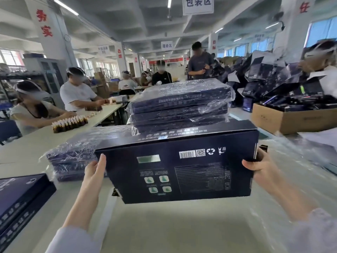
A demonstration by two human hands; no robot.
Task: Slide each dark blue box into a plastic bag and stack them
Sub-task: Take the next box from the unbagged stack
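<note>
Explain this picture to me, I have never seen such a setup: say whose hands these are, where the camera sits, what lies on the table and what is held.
No machine here: a person wears one camera on the head, looking forward and down at their own bare hands. The left hand presses straight fingers against one end of a dark blue box, the right hand grips the other end; the box has no bag on it. Behind it on the pale table stands a stack of bagged boxes, with a lower bagged stack to the left and unbagged boxes at the near left edge. A cardboard carton sits at the right.
</note>
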